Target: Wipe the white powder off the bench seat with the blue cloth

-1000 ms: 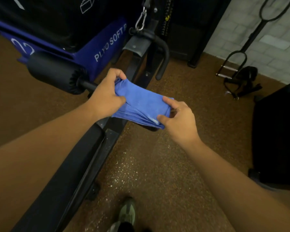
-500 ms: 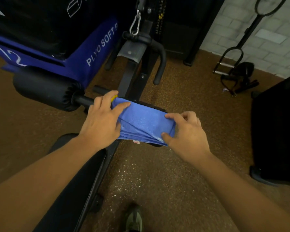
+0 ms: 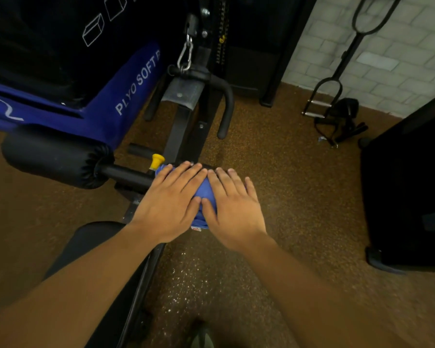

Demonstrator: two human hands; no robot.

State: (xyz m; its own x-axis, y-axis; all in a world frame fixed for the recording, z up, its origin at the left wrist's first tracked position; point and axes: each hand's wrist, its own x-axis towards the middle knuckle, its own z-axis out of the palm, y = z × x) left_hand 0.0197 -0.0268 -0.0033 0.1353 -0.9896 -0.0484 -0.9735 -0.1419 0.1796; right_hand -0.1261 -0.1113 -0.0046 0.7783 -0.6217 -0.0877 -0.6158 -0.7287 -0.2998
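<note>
The folded blue cloth (image 3: 207, 194) lies on the small black pad at the bench's far end, and only a strip of it shows between my hands. My left hand (image 3: 168, 199) lies flat on its left half, fingers stretched forward. My right hand (image 3: 232, 207) presses flat on the right half, thumb touching the left thumb. The pad under the cloth is almost fully hidden. The long black bench seat (image 3: 91, 244) runs under my left forearm toward the lower left. I see no white powder on the visible seat.
A black foam roller (image 3: 53, 156) and a yellow knob (image 3: 157, 160) sit left of the cloth. Behind stand a blue plyo box (image 3: 106, 106) and a machine post with curved handles (image 3: 224, 106). White specks dot the brown floor (image 3: 199, 280). A black box (image 3: 407, 184) stands right.
Both hands lowered the cloth from mid-air onto the pad at the bench's end. They went from pinching its ends to lying flat on top, side by side.
</note>
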